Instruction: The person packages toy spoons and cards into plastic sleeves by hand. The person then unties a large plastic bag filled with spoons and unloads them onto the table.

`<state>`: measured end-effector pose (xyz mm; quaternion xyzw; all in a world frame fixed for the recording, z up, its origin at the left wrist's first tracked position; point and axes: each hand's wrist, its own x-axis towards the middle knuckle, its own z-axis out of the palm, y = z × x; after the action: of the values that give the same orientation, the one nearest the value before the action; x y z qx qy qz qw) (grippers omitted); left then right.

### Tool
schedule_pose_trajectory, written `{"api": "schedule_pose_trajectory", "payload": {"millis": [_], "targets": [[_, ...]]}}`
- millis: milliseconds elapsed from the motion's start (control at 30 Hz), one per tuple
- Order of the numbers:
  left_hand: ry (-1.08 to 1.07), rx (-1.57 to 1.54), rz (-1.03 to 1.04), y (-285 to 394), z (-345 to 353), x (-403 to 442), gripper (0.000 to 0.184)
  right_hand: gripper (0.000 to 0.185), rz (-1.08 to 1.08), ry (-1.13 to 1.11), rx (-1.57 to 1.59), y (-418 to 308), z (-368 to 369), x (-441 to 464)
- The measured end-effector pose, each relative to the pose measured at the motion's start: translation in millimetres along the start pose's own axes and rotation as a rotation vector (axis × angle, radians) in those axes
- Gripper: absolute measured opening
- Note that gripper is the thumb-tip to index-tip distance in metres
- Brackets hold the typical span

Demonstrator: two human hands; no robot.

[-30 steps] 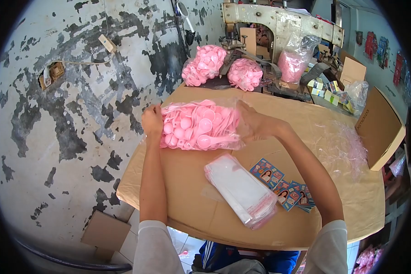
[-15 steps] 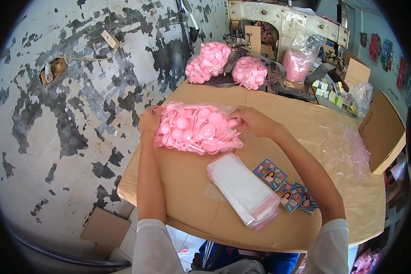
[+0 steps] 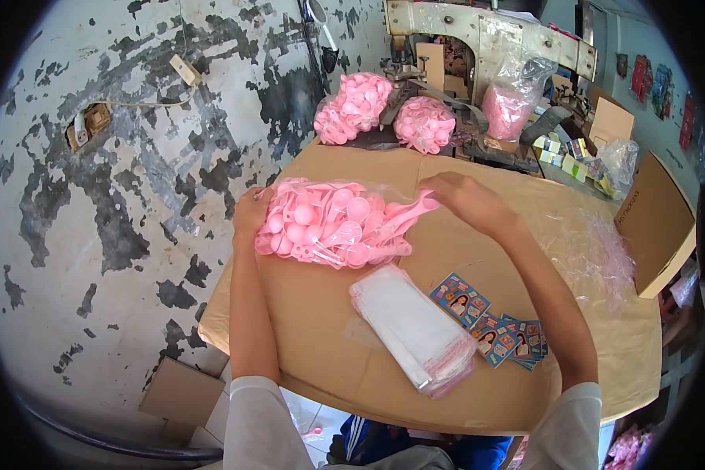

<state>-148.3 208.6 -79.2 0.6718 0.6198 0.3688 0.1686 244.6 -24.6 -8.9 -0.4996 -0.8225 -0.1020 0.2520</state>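
Observation:
A clear plastic bag full of pink spoons (image 3: pixel 329 223) lies on the brown-covered table (image 3: pixel 321 329). My left hand (image 3: pixel 252 213) is closed on the bag's left end. At the bag's right end, my right hand (image 3: pixel 466 200) pinches a pink spoon (image 3: pixel 424 205) whose other end points down to the left, over the bag. Nearer to me lies a stack of clear plastic sleeves (image 3: pixel 415 329). Beside the sleeves are several blue printed cards (image 3: pixel 460 299), partly overlapping.
Bags of pink pieces (image 3: pixel 354 108) (image 3: pixel 424 125) stand at the back by a metal machine (image 3: pixel 489 43), with a taller bag (image 3: pixel 507 110) to their right. An open cardboard box (image 3: pixel 656 223) and crumpled clear plastic (image 3: pixel 599 254) are on the right. A peeling wall (image 3: pixel 117 258) borders the left.
My right hand has moved from the bag's edge, through its right end, to slightly up and right, with a spoon now in its fingers. The bag has shifted slightly left and down.

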Motion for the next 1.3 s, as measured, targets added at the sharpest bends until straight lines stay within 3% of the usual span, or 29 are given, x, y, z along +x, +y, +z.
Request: {"api": "schedule_pose_trajectory", "payload": {"millis": [67,167,267,367,467,567,667,767,867,933,1000,1100,1300], "targets": [[-0.008,-0.007,0.008,-4.2,1.8,3.4,0.059,0.024,0.096,-0.015,0.058,6.3,-12.6,-12.5],[-0.005,-0.027,0.028,-9.1,4.7,6.4,0.061,0.021,0.567,-0.116,0.342,27.3,-26.1,-36.7],[-0.001,-0.037,0.043,-16.9,8.3,13.2,0.063,0.023,0.729,-0.077,0.544,58.5,-13.1,-63.3],[0.000,-0.049,0.037,-12.0,7.1,7.5,0.063,0.020,0.523,0.215,-0.009,51.0,6.1,-85.9],[0.020,-0.026,0.045,-8.7,5.2,6.8,0.063,0.019,0.318,-0.069,0.013,5.0,-24.6,-94.1],[0.009,-0.029,0.031,-12.9,6.7,8.2,0.063,0.018,0.066,-0.208,0.186,-17.7,-19.2,-110.1],[-0.001,-0.021,0.036,-14.0,8.9,9.9,0.061,0.024,0.059,-0.227,0.126,2.2,-10.0,-128.1],[0.015,-0.015,0.048,-10.4,7.2,10.4,0.060,0.028,0.314,-0.440,-0.273,27.3,-42.5,-141.1],[0.019,-0.001,0.038,-12.1,8.6,9.4,0.060,0.035,0.381,-0.378,-0.368,13.6,-58.3,-135.4],[0.014,-0.001,0.031,-12.8,10.7,8.8,0.061,0.042,0.210,-0.242,-0.096,-3.1,-31.0,-123.3],[0.009,-0.012,0.021,-14.1,10.6,11.7,0.062,0.044,-0.031,-0.311,0.066,-21.1,-11.0,-106.3],[0.022,-0.010,0.020,-10.1,10.2,7.9,0.060,0.042,-0.133,-0.453,0.016,-34.7,5.4,-87.8],[0.034,-0.027,0.037,-10.2,10.1,6.1,0.061,0.045,-0.079,-0.479,-0.288,-6.4,-10.0,-117.0]]}}
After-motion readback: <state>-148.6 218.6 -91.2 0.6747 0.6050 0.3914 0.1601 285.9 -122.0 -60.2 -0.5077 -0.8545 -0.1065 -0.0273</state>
